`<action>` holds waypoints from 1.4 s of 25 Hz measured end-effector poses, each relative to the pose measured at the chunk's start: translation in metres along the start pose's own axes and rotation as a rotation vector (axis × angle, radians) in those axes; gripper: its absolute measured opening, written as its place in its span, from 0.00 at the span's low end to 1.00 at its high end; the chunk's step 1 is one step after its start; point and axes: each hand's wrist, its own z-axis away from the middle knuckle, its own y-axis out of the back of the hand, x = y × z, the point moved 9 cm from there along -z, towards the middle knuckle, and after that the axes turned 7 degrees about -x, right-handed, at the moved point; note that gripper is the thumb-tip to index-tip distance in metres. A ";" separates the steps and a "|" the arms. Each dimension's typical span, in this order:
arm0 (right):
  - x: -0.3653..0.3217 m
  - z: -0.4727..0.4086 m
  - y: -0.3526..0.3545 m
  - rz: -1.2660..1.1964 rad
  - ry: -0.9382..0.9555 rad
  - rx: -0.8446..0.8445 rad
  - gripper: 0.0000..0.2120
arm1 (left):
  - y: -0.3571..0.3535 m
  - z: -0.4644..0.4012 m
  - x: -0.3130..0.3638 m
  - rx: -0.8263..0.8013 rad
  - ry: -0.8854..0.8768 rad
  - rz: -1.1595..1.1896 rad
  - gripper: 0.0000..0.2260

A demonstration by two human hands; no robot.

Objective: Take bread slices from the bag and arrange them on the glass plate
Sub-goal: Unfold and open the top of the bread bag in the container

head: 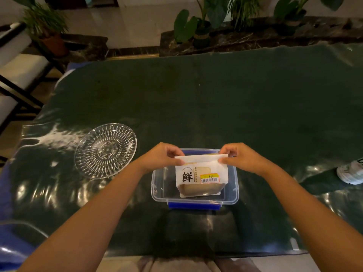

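Pinching the bread bag (200,173) at its top corners, left hand (163,156) and right hand (242,157).
Bag upright in clear container (233,193); glass plate (106,151) bare. I judge slices soft: grip lightly by edges.

dim indoor light, white glare streaks on the glossy green table cover (196,99), edges bowed by wide-angle distortion

Your white bread bag (200,174) stood upright in the clear tub (233,191), top edge flat, loaf showing through its lower window. Your ribbed glass plate (106,150) lay bare on the worktop (196,105), just left of it.
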 end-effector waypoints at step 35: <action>-0.023 0.027 0.012 0.414 0.107 0.487 0.09 | 0.015 0.031 0.025 0.492 -0.189 -0.487 0.17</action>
